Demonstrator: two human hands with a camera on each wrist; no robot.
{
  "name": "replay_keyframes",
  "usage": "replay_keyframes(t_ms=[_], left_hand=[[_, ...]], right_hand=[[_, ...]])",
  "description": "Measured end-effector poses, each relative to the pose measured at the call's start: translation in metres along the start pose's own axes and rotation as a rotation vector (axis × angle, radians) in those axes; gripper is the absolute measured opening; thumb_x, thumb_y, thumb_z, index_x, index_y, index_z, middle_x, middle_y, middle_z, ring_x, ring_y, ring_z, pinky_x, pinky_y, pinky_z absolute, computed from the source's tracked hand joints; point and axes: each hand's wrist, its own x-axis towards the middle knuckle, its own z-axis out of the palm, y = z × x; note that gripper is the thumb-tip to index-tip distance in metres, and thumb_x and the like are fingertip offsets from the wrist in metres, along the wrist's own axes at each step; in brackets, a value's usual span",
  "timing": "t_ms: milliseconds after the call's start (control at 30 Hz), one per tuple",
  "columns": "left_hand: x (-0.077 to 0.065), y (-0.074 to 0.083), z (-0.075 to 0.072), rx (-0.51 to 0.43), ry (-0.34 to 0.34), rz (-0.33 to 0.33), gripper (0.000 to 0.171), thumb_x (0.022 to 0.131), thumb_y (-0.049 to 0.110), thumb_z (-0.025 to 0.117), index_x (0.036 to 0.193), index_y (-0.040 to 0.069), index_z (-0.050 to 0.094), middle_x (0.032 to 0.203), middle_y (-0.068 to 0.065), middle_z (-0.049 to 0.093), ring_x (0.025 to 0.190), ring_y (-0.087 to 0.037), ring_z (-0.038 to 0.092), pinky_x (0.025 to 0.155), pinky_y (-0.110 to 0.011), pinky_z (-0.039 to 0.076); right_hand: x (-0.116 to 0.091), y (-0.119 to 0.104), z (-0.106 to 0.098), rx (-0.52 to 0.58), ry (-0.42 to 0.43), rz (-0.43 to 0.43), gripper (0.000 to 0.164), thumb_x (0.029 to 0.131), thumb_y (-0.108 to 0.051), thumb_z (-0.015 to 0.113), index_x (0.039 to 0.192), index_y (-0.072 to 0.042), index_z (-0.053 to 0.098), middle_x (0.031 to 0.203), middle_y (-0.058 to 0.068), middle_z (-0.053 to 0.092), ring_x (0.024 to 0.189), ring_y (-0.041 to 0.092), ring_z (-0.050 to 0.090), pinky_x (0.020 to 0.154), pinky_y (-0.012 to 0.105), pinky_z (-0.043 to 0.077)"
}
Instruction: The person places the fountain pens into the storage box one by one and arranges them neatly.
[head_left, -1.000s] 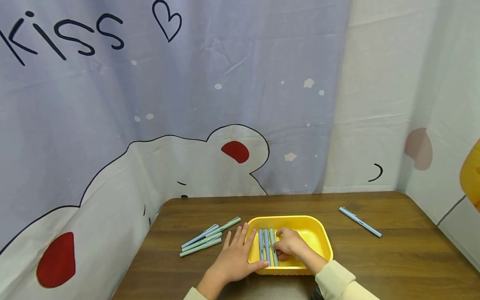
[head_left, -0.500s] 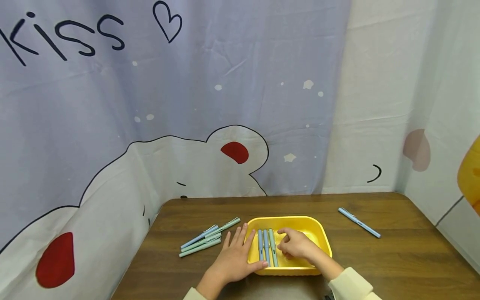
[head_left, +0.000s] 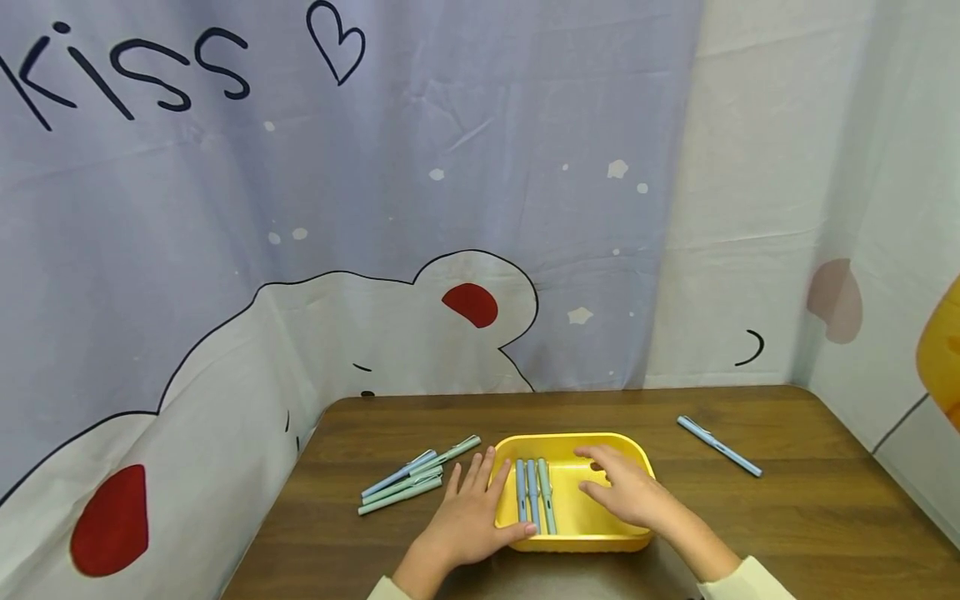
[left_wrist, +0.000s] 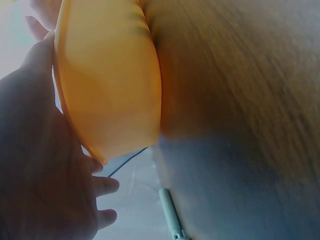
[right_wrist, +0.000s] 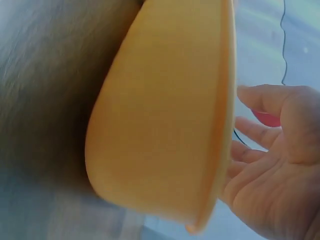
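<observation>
A yellow plastic tray (head_left: pixel 600 542) stands on the table, with two blue pens (head_left: pixel 533 492) and one green pen (head_left: pixel 546 496) side by side at its left end. My left hand (head_left: pixel 467 517) rests on the tray's left rim, fingers spread and thumb over the front edge. In the left wrist view the same hand (left_wrist: pixel 45 150) lies along the tray's rim (left_wrist: pixel 75 130). Above the tray's right part hovers my right hand (head_left: pixel 630 490), fingers loosely bent and holding nothing. The right wrist view has this hand (right_wrist: pixel 280 160) beside the rim, its fingertips partly hidden by the wall (right_wrist: pixel 160 115).
Left of the tray lies a loose pile of green pens (head_left: pixel 405 493) and a blue pen (head_left: pixel 397 473). A single blue pen (head_left: pixel 720 446) lies at the back right of the brown wooden table (head_left: pixel 810 517). A printed curtain (head_left: pixel 585 208) hangs behind the table.
My right hand has let go of the green pen inside the tray and moved off to the right, its fingers opening. My left hand has stayed on the rim.
</observation>
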Motion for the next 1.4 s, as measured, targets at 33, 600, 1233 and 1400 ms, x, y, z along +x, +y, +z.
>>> replay_keyframes(t_ms=[33, 600, 1233, 1400], left_hand=[[0.000, 0.000, 0.000, 0.000, 0.000, 0.000, 0.098, 0.090, 0.078, 0.048, 0.161, 0.013, 0.028, 0.169, -0.016, 0.012, 0.154, -0.038, 0.016, 0.120, -0.064, 0.014], [0.000, -0.001, 0.000, -0.026, 0.004, 0.008, 0.097, 0.091, 0.076, 0.049, 0.162, 0.013, 0.027, 0.169, -0.015, 0.011, 0.155, -0.038, 0.015, 0.120, -0.065, 0.012], [-0.001, 0.000, -0.001, -0.038, -0.014, -0.002, 0.098, 0.091, 0.077, 0.048, 0.162, 0.014, 0.026, 0.170, -0.012, 0.008, 0.155, -0.037, 0.014, 0.121, -0.064, 0.011], [-0.001, 0.000, 0.000, -0.036, -0.020, -0.005, 0.098, 0.091, 0.078, 0.047, 0.162, 0.015, 0.026, 0.170, -0.012, 0.006, 0.155, -0.037, 0.013, 0.121, -0.064, 0.010]], right_hand=[[-0.002, 0.001, -0.002, -0.034, 0.020, -0.023, 0.044, 0.095, -0.018, 0.071, 0.136, -0.004, 0.059, 0.135, 0.013, 0.062, 0.117, 0.036, 0.063, 0.094, 0.053, 0.052], [-0.022, 0.027, -0.029, -0.223, 0.199, -0.123, 0.051, 0.093, -0.012, 0.074, 0.139, -0.003, 0.056, 0.144, 0.023, 0.052, 0.130, 0.044, 0.052, 0.102, 0.060, 0.046], [-0.035, 0.075, -0.057, -0.259, 0.229, -0.048, 0.058, 0.091, -0.011, 0.073, 0.143, 0.000, 0.051, 0.149, 0.032, 0.042, 0.134, 0.056, 0.040, 0.103, 0.071, 0.036], [-0.035, 0.087, -0.060, -0.275, 0.215, -0.003, 0.059, 0.092, -0.012, 0.073, 0.144, 0.000, 0.049, 0.150, 0.033, 0.040, 0.134, 0.057, 0.040, 0.103, 0.071, 0.037]])
